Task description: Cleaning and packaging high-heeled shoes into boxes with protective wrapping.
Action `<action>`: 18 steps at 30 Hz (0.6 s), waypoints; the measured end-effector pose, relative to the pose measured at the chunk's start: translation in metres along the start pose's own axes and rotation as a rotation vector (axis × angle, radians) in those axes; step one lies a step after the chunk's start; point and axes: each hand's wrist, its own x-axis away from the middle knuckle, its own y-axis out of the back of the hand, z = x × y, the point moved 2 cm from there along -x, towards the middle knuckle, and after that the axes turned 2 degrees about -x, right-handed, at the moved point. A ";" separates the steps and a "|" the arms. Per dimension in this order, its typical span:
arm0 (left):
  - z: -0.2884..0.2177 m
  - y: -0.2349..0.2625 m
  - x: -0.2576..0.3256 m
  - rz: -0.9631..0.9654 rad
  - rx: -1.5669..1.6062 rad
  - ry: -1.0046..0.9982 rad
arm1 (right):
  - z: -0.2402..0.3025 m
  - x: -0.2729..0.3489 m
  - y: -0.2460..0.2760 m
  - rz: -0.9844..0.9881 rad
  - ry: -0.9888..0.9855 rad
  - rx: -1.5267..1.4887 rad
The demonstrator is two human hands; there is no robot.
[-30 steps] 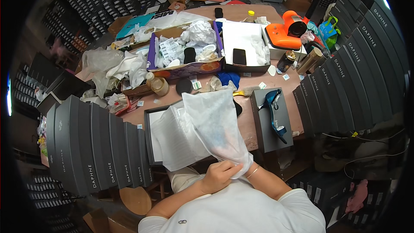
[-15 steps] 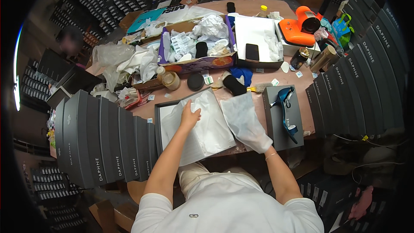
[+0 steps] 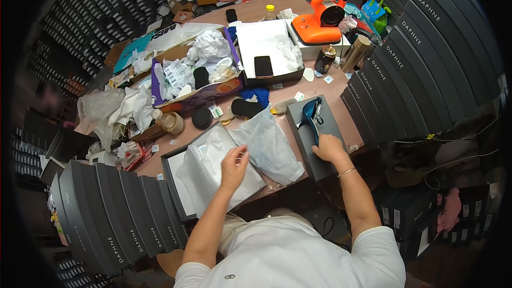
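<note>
A dark blue high-heeled sandal [image 3: 309, 113] lies on its side on a closed grey shoebox [image 3: 325, 168] at the right. My right hand [image 3: 329, 149] is closed on its near end, hiding that part. Over the open shoebox [image 3: 173, 194] in front of me, my left hand [image 3: 233, 169] hovers with loosely curled fingers, apart from one another, and nothing plain to see in them. White tissue paper [image 3: 210, 152] lines that box and spills over its near side. Between the two boxes, a thin white pouch [image 3: 272, 149] lies flat, overlapping the open box's edge.
Tall stacks of grey shoeboxes flank me at left [image 3: 114, 218] and right [image 3: 410, 64]. Farther back stand a purple carton [image 3: 213, 89] of crumpled paper, a phone [image 3: 263, 66] on a white-lined box, a jar [image 3: 172, 122], a dark can [image 3: 325, 58] and an orange heat blower [image 3: 320, 24].
My right hand has let go of the white pouch, now lying on the table, and taken hold of the sandal. My left hand has come off the tissue paper. The view has turned right.
</note>
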 end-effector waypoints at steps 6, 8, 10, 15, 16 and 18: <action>-0.030 -0.051 0.043 0.073 0.670 0.286 | 0.063 0.052 0.026 0.105 0.338 -0.843; -0.035 -0.051 0.041 0.121 0.979 0.377 | 0.090 0.074 0.010 0.298 0.429 -0.927; -0.057 -0.026 0.041 0.107 0.992 0.368 | 0.110 0.082 -0.004 0.137 0.631 -0.983; -0.053 0.032 0.066 0.258 -0.011 -0.085 | 0.096 0.046 0.040 0.135 0.520 -1.248; -0.067 0.039 0.073 0.314 -0.315 -0.201 | 0.104 0.044 0.056 0.131 0.613 -1.145; -0.080 0.037 0.082 0.536 -0.528 -0.222 | 0.114 0.034 0.041 0.589 0.677 -0.824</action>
